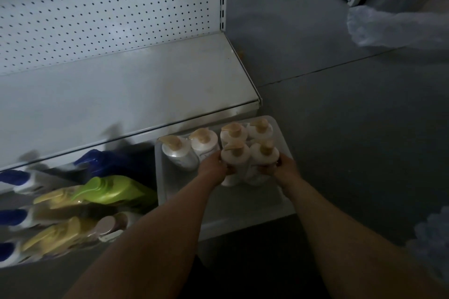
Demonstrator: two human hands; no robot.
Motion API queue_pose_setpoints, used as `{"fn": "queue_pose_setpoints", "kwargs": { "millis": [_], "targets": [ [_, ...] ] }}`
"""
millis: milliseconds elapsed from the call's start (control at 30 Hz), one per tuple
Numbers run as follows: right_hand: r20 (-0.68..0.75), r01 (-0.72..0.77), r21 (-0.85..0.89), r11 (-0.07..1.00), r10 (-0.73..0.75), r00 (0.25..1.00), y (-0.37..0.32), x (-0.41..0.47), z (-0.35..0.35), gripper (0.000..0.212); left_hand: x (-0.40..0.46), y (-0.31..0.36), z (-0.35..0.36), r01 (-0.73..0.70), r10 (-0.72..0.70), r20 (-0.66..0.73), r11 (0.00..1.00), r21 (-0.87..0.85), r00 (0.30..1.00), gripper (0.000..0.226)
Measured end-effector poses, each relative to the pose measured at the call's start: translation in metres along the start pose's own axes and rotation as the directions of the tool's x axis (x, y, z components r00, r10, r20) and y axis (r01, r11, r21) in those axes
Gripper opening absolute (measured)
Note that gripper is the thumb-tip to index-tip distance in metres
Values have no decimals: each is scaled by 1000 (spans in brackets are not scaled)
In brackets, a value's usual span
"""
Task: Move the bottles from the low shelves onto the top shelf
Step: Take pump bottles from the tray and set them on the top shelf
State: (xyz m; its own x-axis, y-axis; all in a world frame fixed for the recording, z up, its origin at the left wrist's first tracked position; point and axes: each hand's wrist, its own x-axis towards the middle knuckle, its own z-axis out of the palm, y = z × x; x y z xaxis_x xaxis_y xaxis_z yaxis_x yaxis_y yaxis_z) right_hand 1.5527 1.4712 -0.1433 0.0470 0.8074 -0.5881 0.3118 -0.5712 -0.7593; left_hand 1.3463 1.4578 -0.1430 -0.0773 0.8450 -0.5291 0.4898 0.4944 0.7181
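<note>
A: Pump bottles (218, 148), white with tan pump heads, six counted, standing upright in a cluster at the right end of the low shelf (243, 204). Two rows: four behind, two in front.

B: Hands?

A: Left hand (213, 165) wrapped round the front-left bottle (234, 158), fingers closed on its side. Right hand (283, 168) likewise closed round the front-right bottle (263, 155). Both bottles side by side, touching. Lifted or resting on the shelf: cannot tell.

B: Top shelf (121, 104)?

A: Bare across the whole visible stretch, up to the pegboard back panel (97, 7). Nothing placed.

B: Progress, then?

A: Judged at the very start, or close to it. First pair gripped, four white bottles behind waiting. Further left on the lower levels: green bottle (114, 190), yellow bottles (60, 235), blue-capped bottles (12, 216), all blurred, exact count unclear. Most of the job left.

B: Risks?

A: One bottle per hand, pump heads top-heavy; dim light.
</note>
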Motion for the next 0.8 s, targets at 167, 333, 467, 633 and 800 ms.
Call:
{"fn": "queue_pose_setpoints", "kwargs": {
  "millis": [167, 333, 467, 633, 800],
  "targets": [
    [41, 56, 137, 989, -62, 997, -15, -9, -13, 58, -8, 7, -13, -64, 64, 1, 991, -115, 998, 57],
    [-3, 152, 250, 956, -156, 988, -27, -18, -21, 52, -18, 24, -23, -108, 98, -45, 947, -304, 994, 47],
    [-99, 212, 383, 899, -188, 977, -50, -27, -18, 30, -32, 51, -27, -170, 127, -120, 857, -487, 985, 45],
    [-142, 229, 459, 858, -183, 973, -78, -34, -24, 16, -37, 66, -38, -306, 350, -33, 765, -567, 936, 73],
    [-198, 273, 458, 846, -202, 959, -87, -39, -23, 38, -41, 66, -42, -325, 320, -96, 818, -474, 943, 88]
  ]
}}
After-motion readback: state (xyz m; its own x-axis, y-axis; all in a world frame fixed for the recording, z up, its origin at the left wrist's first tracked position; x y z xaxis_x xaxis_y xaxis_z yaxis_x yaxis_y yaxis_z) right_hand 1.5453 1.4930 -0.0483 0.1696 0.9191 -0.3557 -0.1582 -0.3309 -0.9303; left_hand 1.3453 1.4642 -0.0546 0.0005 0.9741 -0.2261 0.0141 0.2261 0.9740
